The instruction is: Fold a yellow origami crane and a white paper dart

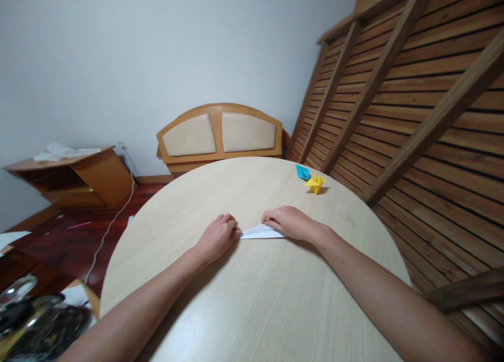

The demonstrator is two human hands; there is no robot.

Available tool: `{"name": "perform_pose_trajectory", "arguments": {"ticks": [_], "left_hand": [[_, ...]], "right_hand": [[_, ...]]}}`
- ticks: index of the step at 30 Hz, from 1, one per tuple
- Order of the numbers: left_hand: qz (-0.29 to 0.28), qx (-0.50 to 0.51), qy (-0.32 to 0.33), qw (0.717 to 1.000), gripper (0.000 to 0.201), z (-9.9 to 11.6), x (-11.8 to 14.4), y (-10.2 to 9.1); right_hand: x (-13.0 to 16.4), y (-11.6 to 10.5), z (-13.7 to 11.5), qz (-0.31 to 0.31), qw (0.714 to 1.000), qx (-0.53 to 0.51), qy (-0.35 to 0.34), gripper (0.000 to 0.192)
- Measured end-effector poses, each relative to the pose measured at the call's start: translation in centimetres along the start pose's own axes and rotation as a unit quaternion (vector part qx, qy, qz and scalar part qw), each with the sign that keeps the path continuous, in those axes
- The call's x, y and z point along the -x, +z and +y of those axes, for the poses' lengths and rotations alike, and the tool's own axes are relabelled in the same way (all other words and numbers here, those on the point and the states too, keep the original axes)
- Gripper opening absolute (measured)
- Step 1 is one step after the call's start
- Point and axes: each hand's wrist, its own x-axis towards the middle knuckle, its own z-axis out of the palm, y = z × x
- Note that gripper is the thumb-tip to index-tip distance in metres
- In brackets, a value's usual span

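A folded white sheet of paper [258, 232], narrow and pointed toward the left, lies on the round table between my hands. My left hand [219, 236] is closed, its fingertips pinching the paper's left tip. On the other side, my right hand [289, 221] has its fingers curled over the wider right end, thumb against the paper; part of that end is hidden beneath the hand. Beyond my right hand stand a yellow origami figure [315, 184] and, just behind it, a small blue paper boat [303, 172].
The pale round table [252, 299] fills the middle. A wooden slatted frame [394, 105] leans along the right, close to the table edge. Behind is a padded headboard [218, 134]. To the left are a low cabinet [94, 178], a cable [114, 220] and clutter on the floor.
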Motion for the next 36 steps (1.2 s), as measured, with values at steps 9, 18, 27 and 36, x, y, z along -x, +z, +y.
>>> {"name": "perform_pose_trajectory", "arguments": {"ticks": [9, 18, 27, 36], "left_hand": [[-0.018, 0.002, 0.033, 0.999, 0.024, -1.8, 0.4, -0.6], [0.054, -0.038, 0.084, 0.994, 0.03, -1.4, 1.0, -1.4], [-0.04, -0.044, 0.104, 0.993, 0.051, 3.6, 2.7, 0.7], [-0.054, -0.032, 0.078, 0.995, 0.064, 3.7, 2.9, 1.1]], "right_hand": [[-0.5, 0.5, 0.4, -0.004, 0.999, 0.037, -0.035, 0.024], [-0.6, 0.8, 1.1, 0.006, 0.997, 0.039, -0.065, 0.024], [-0.4, 0.4, 1.3, 0.001, 0.998, 0.027, -0.057, 0.025], [1.0, -1.3, 4.1, 0.047, 0.995, 0.088, 0.029, 0.025]]}}
